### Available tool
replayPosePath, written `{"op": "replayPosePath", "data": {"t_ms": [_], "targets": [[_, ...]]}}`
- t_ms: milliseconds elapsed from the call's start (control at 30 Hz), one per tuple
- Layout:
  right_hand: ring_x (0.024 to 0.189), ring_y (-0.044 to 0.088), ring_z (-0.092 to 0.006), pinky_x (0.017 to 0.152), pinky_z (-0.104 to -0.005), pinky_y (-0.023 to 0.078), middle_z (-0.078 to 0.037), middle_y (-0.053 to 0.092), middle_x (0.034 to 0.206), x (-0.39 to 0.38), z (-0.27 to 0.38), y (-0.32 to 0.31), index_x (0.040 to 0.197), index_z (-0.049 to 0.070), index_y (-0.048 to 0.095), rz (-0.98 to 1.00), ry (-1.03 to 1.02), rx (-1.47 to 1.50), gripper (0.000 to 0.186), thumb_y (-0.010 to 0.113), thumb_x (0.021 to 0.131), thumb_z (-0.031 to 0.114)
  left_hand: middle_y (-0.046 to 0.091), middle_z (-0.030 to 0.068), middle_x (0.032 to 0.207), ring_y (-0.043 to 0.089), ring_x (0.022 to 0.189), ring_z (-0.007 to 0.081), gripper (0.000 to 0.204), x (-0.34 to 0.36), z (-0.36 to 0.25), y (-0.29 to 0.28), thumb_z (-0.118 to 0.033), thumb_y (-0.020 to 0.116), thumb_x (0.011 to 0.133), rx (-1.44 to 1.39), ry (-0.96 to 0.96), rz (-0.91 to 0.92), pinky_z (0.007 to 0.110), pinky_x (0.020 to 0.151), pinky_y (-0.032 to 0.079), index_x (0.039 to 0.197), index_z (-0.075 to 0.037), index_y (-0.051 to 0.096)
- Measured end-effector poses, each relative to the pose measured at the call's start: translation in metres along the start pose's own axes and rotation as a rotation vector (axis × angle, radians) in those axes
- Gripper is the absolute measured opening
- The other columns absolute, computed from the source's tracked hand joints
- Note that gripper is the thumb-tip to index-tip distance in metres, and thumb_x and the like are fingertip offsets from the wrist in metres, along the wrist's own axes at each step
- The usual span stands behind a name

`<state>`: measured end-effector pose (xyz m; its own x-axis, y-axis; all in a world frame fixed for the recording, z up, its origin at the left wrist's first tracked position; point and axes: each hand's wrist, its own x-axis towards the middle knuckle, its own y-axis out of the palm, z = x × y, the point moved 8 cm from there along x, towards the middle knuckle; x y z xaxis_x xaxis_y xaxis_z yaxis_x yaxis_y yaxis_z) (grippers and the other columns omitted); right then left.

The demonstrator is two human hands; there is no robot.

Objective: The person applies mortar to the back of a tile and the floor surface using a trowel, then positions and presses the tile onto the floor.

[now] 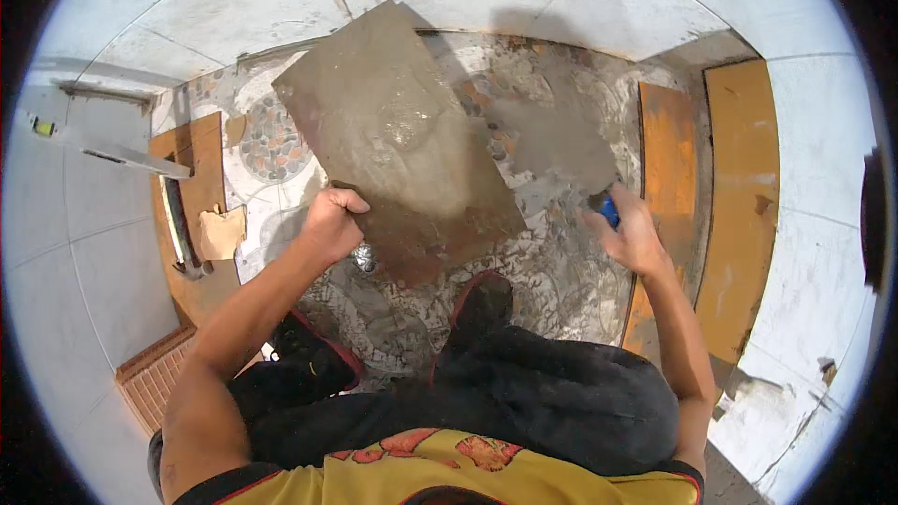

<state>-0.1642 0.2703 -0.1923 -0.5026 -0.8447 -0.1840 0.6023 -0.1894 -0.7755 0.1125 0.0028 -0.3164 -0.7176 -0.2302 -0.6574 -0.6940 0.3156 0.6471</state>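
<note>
Two hands grip: left hand (pixel 333 224), a slab (pixel 374 168) (mortar (pixel 408 122) atop); right hand (pixel 632 231), blue handle (pixel 610 211).

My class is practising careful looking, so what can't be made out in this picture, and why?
All in the head view:
- The tile's underside: turned away from the camera.
- The floor behind the tile: covered by it.
- Most of the trowel handle: wrapped by the right hand.
- The dark thing at far right: cut off by the view's rim.

Glossy wet mortar (pixel 407 123) on a matt grey tile (pixel 341 79)
</note>
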Motion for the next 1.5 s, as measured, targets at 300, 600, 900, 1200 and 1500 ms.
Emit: {"op": "replayPosePath", "data": {"t_ms": [300,600,900,1200,1500], "targets": [[0.078,0.061,-0.0442,0.069,-0.0485,0.047,-0.022,0.061,0.081,0.028,0.020,0.029,0.105,0.001,0.058,0.116,-0.077,-0.132,0.035,0.069,0.085,0.028,0.064,0.0205,0.118,0.061,0.111,0.0371,0.055,0.020,0.017,-0.054,0.007,0.052,0.066,0.111,0.045,-0.023,0.048,0.099,0.048,0.120,0.009,0.057],[0.078,0.061,-0.0452,0.069,-0.0491,0.047,-0.022,0.062,0.081,0.041,0.027,0.024,0.114,0.004,0.058,0.105,-0.100,-0.175,0.036,0.066,0.089,0.028,0.068,0.0126,0.078,0.065,0.089,0.0269,0.023,0.018,0.021,-0.067,0.013,0.057,0.066,0.244,0.100,-0.098,0.036,0.081,0.051,0.073,-0.004,0.070],[0.084,0.061,-0.0440,0.071,-0.0491,0.048,-0.022,0.062,0.089,0.083,0.005,0.033,0.114,0.004,0.059,0.116,-0.163,-0.168,0.039,0.067,0.087,0.030,0.066,0.0083,0.101,0.060,0.100,0.0233,0.052,-0.011,0.010,-0.048,0.014,0.057,0.064,1.835,0.825,0.343,0.038,0.087,0.048,0.113,-0.001,0.063],[0.091,0.063,-0.0432,0.077,-0.0520,0.049,-0.020,0.066,0.100,0.176,-0.036,0.029,0.112,0.004,0.060,0.002,-0.255,-0.356,0.039,0.066,0.088,0.034,0.061,0.0082,0.084,0.059,0.081,0.0219,0.024,-0.190,-0.169,-0.056,-0.001,0.055,0.066,0.967,0.661,-0.219,0.036,0.080,0.048,0.089,-0.005,0.058],[0.093,0.064,-0.0426,0.079,-0.0514,0.049,-0.023,0.067,0.102,0.270,-0.052,0.039,0.112,0.006,0.063,0.303,-0.268,-0.364,0.043,0.060,0.091,0.043,0.063,0.0061,0.090,0.059,0.086,0.0219,0.027,-0.280,-0.191,-0.080,0.004,0.051,0.063,0.288,0.625,-0.598,0.036,0.088,0.049,0.087,-0.004,0.060]]}}
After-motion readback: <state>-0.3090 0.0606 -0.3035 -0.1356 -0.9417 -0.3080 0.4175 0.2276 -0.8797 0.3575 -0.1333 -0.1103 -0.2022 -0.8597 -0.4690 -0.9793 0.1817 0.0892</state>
